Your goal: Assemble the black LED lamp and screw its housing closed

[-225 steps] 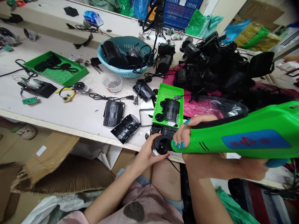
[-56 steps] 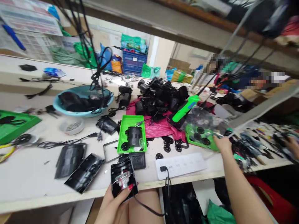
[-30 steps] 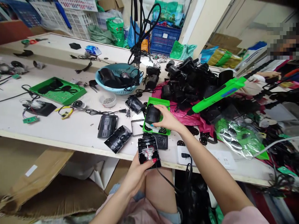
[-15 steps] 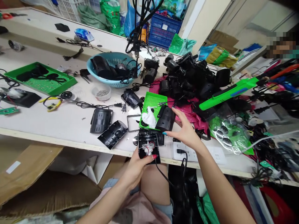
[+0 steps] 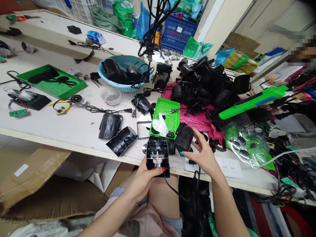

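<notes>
My left hand is closed around an opened black plastic housing at the table's front edge. A motor-like part with red wires shows inside it, and a black cord hangs from its lower end. In my right hand is a curved black housing cover, gripped between thumb and fingers, just right of a small green tray. That tray holds a crumpled white cloth or tissue and some small round black parts. Left of my hands lie a black half shell, inner side up, and another black housing.
Behind stand a blue basket of black parts and a clear tub of screws. A heap of black housings lies on pink plastic. A green electric screwdriver hangs at the right, above a bag of round discs. A white power strip lies near the edge.
The cover in my right hand has moved right and slightly nearer, away from the green tray, and turned a little. My left hand keeps its hold. The view has shifted slightly.
</notes>
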The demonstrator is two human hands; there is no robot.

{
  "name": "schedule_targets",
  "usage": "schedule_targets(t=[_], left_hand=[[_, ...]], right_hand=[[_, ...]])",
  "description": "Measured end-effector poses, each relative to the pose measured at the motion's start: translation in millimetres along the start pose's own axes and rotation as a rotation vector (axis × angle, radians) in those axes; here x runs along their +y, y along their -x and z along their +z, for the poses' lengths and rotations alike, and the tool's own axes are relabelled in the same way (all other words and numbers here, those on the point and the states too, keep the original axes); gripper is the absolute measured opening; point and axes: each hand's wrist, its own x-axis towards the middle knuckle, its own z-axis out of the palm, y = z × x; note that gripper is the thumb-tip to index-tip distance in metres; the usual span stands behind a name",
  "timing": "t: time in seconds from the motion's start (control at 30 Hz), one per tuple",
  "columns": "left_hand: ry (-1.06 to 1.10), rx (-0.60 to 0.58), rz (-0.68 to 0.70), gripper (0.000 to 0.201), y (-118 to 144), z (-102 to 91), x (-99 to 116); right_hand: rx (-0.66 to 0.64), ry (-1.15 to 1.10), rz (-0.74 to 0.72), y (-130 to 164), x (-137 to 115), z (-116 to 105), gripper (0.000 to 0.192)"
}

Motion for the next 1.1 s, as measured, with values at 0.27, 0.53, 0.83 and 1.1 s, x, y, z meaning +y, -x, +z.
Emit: schedule_targets(t=[0.27, 0.53, 0.83, 1.1], left_hand=[[0.002, 0.005, -0.038, 0.057, 0.9, 2.5, -1.0], [0.049, -0.031, -0.094, 0.053, 5.7, -1.1, 0.3], [0.183, -0.178, -0.113, 0.047, 8.6, -3.4, 2.5], [0.285, -0.147, -0.135, 0.032, 10.3, 1.6, 3.5]], right_hand=[[0.02, 0.043, 0.01, 25.9, -10.2, -5.4, 0.09], [0.051, 0.024, 0.05, 47.3, -13.8, -9.9, 0.089], [-0.085, -0.1, -0.062, 57.1, -40.6, -19.9, 0.096], [-0.369, 0.179, -0.132, 43.5, -62.4, 0.8, 0.099]])
